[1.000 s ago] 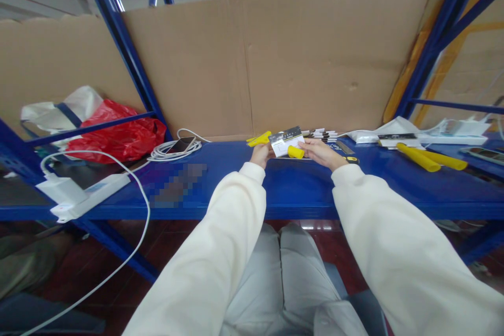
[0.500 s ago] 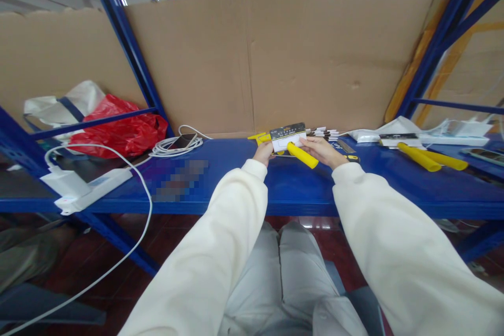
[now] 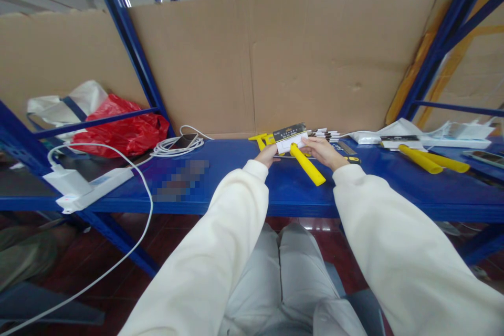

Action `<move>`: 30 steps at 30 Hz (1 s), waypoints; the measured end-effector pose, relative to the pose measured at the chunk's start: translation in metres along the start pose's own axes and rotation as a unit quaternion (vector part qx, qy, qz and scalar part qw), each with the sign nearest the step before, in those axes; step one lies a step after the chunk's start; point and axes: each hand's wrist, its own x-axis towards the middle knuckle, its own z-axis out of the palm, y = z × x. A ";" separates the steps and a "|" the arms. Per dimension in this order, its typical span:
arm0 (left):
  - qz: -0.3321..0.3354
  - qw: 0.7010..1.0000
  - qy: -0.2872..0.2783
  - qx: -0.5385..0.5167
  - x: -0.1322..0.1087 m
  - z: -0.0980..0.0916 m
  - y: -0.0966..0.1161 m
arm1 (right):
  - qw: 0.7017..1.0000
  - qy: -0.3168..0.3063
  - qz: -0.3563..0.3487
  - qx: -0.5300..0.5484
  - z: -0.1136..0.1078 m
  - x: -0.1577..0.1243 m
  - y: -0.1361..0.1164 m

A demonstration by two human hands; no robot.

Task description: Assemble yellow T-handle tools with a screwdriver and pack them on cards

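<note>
we've got left grip (image 3: 268, 155) and right grip (image 3: 322, 151) pinching the printed card (image 3: 287, 137) from both sides, probably to steady it. yellow handle (image 3: 309, 166) angles toward us.

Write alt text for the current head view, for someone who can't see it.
A left hand and a right hand hold a black-and-white card package with a yellow handle jutting from it, above a blue table. Two more yellow handles lie at right; a red plastic bag and white power strip are at left.
</note>
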 end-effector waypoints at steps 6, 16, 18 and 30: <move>0.008 1.000 -0.013 0.020 -0.003 0.001 0.003 | 1.000 0.004 -0.014 0.004 -0.002 0.002 0.001; -0.002 1.000 0.005 -0.030 0.003 -0.002 0.003 | 0.998 0.038 -0.044 0.027 -0.003 0.004 0.001; -0.004 0.998 0.000 -0.059 0.003 -0.002 0.004 | 0.997 0.048 -0.056 0.034 -0.005 0.006 0.002; 0.027 0.996 -0.054 -0.065 -0.001 -0.004 0.004 | 0.987 0.157 -0.021 0.031 -0.007 0.005 -0.001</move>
